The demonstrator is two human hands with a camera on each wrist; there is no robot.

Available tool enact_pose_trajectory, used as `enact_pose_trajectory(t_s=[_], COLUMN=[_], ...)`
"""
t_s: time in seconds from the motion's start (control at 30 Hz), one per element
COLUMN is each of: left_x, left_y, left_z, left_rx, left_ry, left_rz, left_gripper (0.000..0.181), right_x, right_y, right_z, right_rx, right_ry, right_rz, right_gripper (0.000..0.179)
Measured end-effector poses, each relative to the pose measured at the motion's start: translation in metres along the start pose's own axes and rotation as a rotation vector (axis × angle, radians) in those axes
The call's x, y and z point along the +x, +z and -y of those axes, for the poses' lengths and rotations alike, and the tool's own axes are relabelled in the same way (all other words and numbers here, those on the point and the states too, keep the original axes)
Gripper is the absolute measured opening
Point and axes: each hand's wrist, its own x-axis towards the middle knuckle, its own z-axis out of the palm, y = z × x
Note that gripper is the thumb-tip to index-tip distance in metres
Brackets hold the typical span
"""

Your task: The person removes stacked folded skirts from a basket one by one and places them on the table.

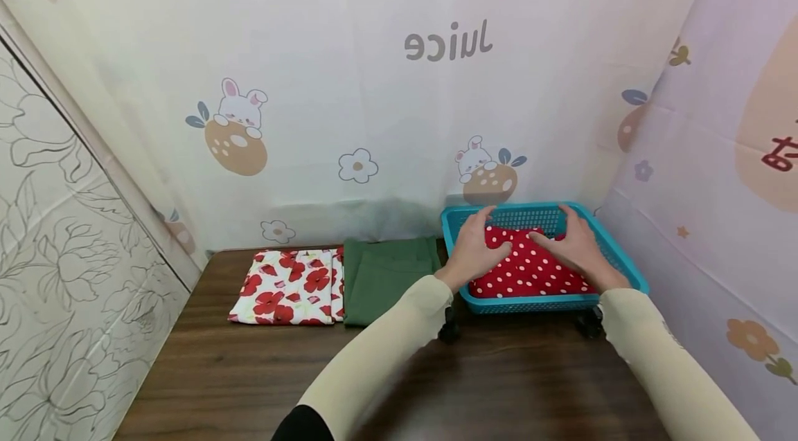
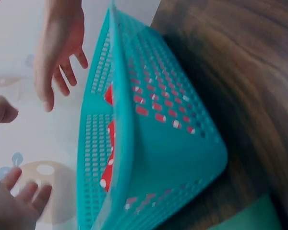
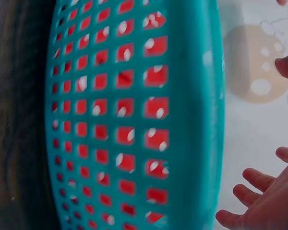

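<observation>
A red cloth with white polka dots [image 1: 526, 273] lies inside a turquoise plastic basket [image 1: 536, 304] with perforated walls. My left hand [image 1: 475, 250] is over the basket's left part, its fingers spread and the thumb pointing inward. Opposite it, my right hand [image 1: 581, 247] is over the right part with fingers likewise apart. Both wrist views show the hands above the rim with nothing in them. Through the holes of the basket wall [image 3: 182, 120], red dotted fabric shows in the right wrist view.
Left of the basket lie a folded green cloth [image 1: 393, 282] and a folded white cloth with red flowers [image 1: 289, 289], side by side on the dark wooden table [image 1: 280, 379]. A printed curtain [image 1: 355, 102] hangs behind, and another printed sheet [image 1: 704, 219] borders the right side.
</observation>
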Motion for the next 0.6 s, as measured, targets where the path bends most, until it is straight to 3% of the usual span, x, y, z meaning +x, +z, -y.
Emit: enact_pose_trajectory(t_s=[0.13, 0.27, 0.4, 0.6], left_x=[-0.001, -0.002, -0.002, 0.001], left_y=[0.012, 0.022, 0.032, 0.041], left_z=[-0.007, -0.012, -0.014, -0.016], left_rx=[0.030, 0.081, 0.115, 0.117], left_ry=[-0.056, -0.086, -0.120, -0.191], left_rz=[0.000, 0.046, 0.092, 0.089], left_gripper=[0.091, 0.103, 0.111, 0.112], right_x=[0.000, -0.002, -0.004, -0.004], right_y=[0.002, 0.002, 0.001, -0.001], right_z=[-0.018, -0.030, -0.036, -0.042], right_rx=[-0.007, -0.002, -0.006, -0.005], right_ry=[0.057, 0.085, 0.102, 0.120], right_rz=[0.009, 0.037, 0.073, 0.089], right_gripper=[0.112, 0.112, 0.114, 0.119])
